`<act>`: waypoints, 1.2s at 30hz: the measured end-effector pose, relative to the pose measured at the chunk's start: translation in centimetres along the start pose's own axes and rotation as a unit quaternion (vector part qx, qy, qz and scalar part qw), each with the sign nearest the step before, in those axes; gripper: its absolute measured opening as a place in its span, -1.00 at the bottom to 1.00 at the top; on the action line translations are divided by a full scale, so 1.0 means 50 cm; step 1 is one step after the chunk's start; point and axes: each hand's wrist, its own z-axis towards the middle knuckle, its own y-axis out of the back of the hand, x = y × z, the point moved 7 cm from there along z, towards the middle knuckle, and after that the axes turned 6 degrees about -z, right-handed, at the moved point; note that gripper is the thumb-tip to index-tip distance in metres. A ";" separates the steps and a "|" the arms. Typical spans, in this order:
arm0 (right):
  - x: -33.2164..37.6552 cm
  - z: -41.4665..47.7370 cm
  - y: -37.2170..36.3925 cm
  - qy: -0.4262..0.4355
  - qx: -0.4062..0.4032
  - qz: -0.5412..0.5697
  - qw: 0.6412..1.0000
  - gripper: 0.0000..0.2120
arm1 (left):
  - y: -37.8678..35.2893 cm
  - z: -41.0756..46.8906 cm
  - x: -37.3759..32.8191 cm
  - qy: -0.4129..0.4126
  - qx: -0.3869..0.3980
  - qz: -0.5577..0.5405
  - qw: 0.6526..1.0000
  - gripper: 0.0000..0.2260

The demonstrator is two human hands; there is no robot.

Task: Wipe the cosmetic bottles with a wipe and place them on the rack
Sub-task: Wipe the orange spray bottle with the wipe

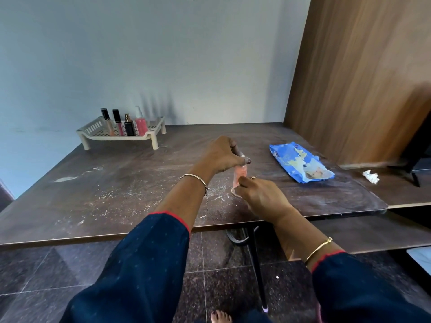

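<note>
I have both hands on one pink bottle (240, 175), held just above the counter (116, 183) near its front edge. My left hand (221, 155) curls over the cap end from above. My right hand (261, 197) wraps the lower end, fingers closed on a pale wipe (234, 190) that peeks out beside the bottle's base. The bottle's long axis runs close to upright, cap tipped slightly away from me, so the two hands are stacked along it with pink showing only between them.

I judge the wiping of this bottle to be under way. What matters next is the rack (93, 128): it sits at the far left back of the counter, well apart from the bottle, with four bottles (129, 127) already standing in a row at its front. It lies ahead and to the left, so my left hand, which grips the cap, is the nearer one to carry the bottle across upright. The blue wipe pack (300, 164) lies to the right, with a crumpled white scrap (370, 177) beyond it.
</note>
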 end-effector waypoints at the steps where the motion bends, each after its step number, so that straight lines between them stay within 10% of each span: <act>1: -0.007 0.006 0.016 -0.010 -0.021 -0.002 1.000 -0.87 | 0.001 0.000 0.001 0.002 -0.002 0.004 1.000 -0.76; 36: 0.001 0.011 0.029 -0.020 -0.064 -0.006 0.998 -0.83 | 0.008 -0.006 -0.028 -0.031 0.001 0.060 0.998 -0.85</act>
